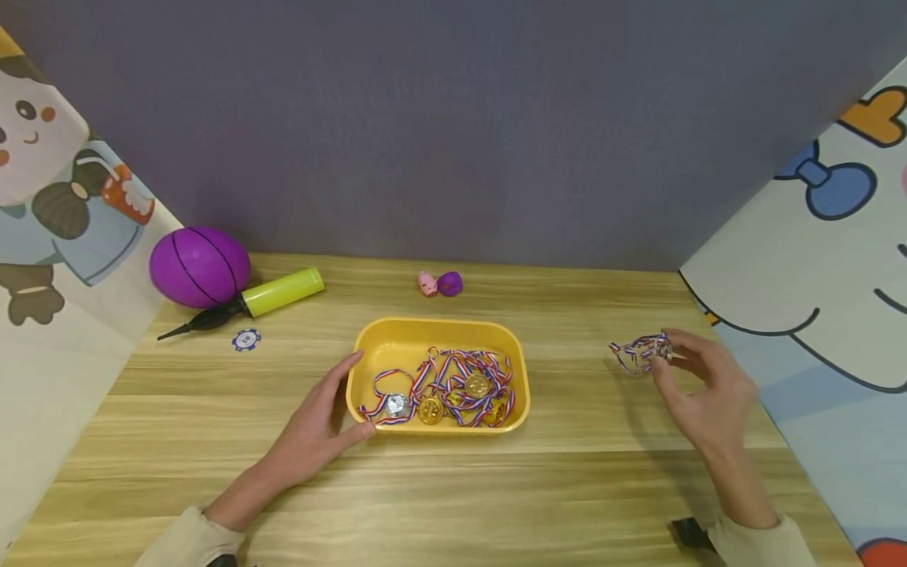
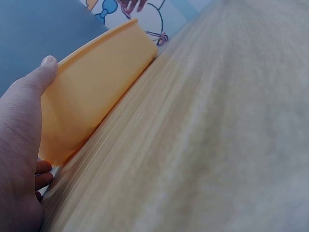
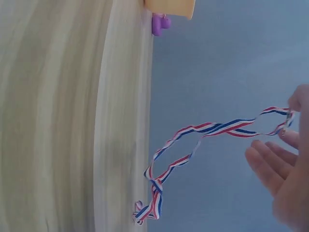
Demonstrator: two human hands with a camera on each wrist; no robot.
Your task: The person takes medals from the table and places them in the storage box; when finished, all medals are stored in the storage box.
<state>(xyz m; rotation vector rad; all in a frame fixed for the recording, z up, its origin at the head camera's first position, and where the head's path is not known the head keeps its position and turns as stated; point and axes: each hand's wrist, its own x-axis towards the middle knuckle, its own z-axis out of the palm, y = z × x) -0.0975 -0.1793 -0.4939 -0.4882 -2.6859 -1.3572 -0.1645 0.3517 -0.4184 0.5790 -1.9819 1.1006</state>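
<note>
A yellow plastic tray point(image 1: 438, 329) stands on the table, holding several gold medals and a silver medal point(image 1: 397, 405) among tangled red, white and blue ribbons. At the tray's left end, my left hand point(image 1: 315, 429) grips it, thumb on the near rim and fingers along the left side. In the left wrist view that thumb point(image 2: 46, 72) lies against the outer wall, while some fingertips show by the lower corner. Off to the right, my right hand point(image 1: 712, 386) pinches a medal point(image 1: 662, 350) between thumb and fingers. Its striped ribbon point(image 3: 212, 128) trails down toward the table.
Behind the tray are a small pink pig figure point(image 1: 428, 283) and a purple piece point(image 1: 449, 283). A purple ball point(image 1: 200, 268), a yellow-green hand pump point(image 1: 283, 292) and a blue-white chip point(image 1: 246, 339) lie at the left. A grey panel point(image 1: 453, 134) closes the back.
</note>
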